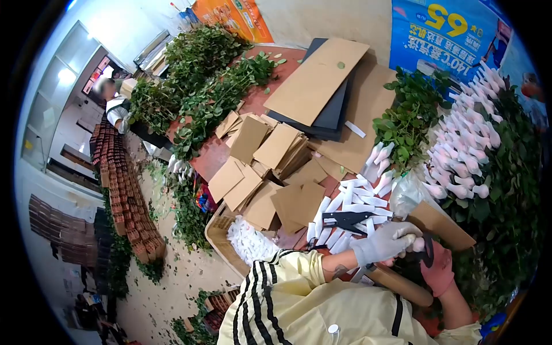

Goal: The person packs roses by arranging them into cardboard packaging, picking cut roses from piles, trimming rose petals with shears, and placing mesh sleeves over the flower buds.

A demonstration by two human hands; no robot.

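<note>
Red table [287, 64], crowded edges, left grip [391, 240] closed on bud [418, 245], right grip [439, 267] unclear

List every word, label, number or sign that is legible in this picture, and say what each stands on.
"65": large yellow digits on the blue poster.
"140°C": white print on the same poster.
Other Chinese characters on the blue poster: too blurred to quote surely.
Orange poster: has print, too blurred to read.
Signs in the far doorway: too small to read.
</note>
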